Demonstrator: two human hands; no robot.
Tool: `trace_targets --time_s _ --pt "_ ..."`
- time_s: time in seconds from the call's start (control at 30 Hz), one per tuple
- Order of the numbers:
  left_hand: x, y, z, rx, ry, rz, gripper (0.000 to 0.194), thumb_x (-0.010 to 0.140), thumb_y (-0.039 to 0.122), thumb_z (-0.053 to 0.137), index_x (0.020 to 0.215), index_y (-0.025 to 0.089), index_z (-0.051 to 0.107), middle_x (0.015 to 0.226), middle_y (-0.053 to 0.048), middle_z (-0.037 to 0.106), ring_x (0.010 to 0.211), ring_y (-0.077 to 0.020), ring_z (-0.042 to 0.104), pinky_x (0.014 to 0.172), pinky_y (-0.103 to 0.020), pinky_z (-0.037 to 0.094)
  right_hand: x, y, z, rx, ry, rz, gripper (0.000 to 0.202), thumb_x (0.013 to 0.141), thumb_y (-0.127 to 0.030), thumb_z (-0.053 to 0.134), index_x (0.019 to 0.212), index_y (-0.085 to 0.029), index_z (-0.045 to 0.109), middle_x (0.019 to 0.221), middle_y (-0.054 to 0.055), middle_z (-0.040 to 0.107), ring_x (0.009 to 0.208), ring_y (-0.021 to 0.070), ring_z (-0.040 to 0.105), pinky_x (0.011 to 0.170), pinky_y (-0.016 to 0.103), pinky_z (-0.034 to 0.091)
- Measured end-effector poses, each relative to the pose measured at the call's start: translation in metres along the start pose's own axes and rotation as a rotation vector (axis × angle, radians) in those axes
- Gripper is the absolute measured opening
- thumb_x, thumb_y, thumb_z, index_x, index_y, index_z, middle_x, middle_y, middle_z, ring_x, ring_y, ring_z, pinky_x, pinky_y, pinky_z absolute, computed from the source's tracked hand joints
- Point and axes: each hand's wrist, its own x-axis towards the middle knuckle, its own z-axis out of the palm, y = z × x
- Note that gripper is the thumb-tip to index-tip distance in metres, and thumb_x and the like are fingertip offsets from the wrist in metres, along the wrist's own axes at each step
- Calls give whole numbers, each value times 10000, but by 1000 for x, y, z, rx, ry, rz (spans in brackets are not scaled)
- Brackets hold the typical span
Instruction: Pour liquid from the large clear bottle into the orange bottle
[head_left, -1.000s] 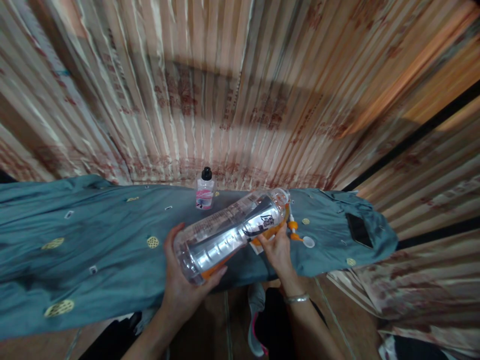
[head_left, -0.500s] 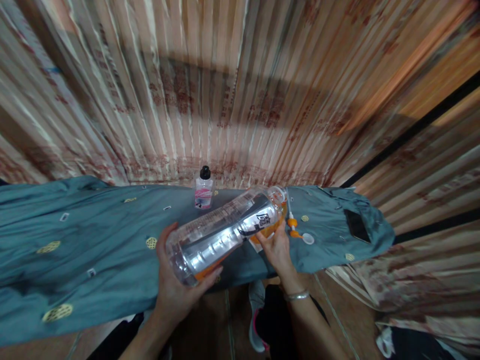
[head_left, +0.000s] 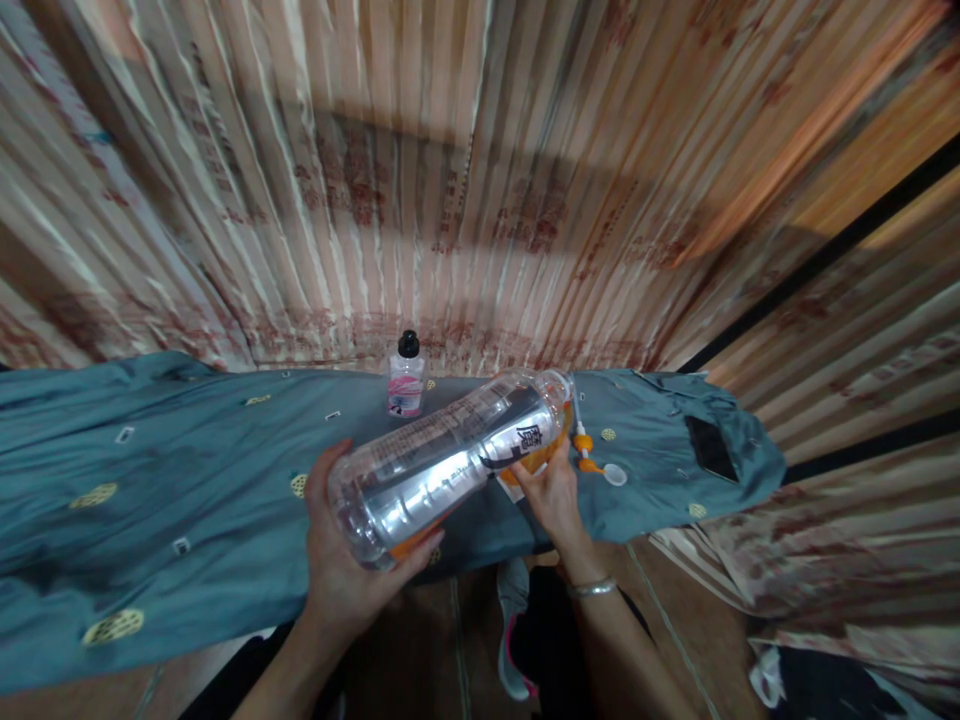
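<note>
A large clear plastic bottle [head_left: 450,465] with a silver label and black characters is tilted, its base at lower left and its neck at upper right. My left hand [head_left: 352,560] is closed around the base. Behind and below the neck end shows an orange bottle [head_left: 538,458], mostly hidden, with a pale patch at its lower edge. My right hand [head_left: 553,500] is closed around this orange bottle, thumb against the clear bottle's underside; its other fingers are largely hidden. An orange pump head [head_left: 583,443] with a pale tube lies right of it, beside a small white round piece [head_left: 615,475].
A small clear bottle [head_left: 406,390] with a black cap and pink label stands at the back. A black phone [head_left: 711,448] lies on the green cloth [head_left: 225,470] at the right. Pleated curtains [head_left: 420,200] hang behind and at the right, with dark bars.
Both hands keep their holds, and the large bottle stays tilted with almost no change in position. The whole view has shifted very slightly.
</note>
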Motion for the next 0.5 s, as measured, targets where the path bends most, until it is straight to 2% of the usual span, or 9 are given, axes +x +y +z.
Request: trace_targets --time_s 0.1,0.2,0.33,0.5 --pt "1 2 -1 -11 -13 -19 1057 759 508 954 1640 349 392 1531 -105 564 1232 -370 732 1045 -543 678 0 0 0 -11 6 -8 994 820 -727 787 1543 -115 485 1262 230 794 1120 412 806 947 518 659" --pt "1 2 -1 6 -23 -16 1101 729 460 976 1648 345 380 1527 -115 566 1233 -384 725 1037 -557 683 1 0 -1 -28 6 -3 997 818 -754 781 1534 -126 488 1246 219 800 1097 413 808 932 521 658" --pt "2 -1 -1 26 -11 60 1138 708 445 988 1659 365 367 1505 -131 566 1194 -391 736 967 -574 701 1 3 -1 -42 -7 -7 1009 814 -744 792 1531 -104 486 1268 247 787 1120 429 798 952 546 650" --pt "3 -4 0 41 -25 46 1165 707 422 995 1672 348 347 1536 -144 559 1220 -401 727 990 -573 688 1 7 2 -47 9 -12 1027 816 -751 786 1544 -93 482 1282 263 773 1131 438 792 979 569 641"
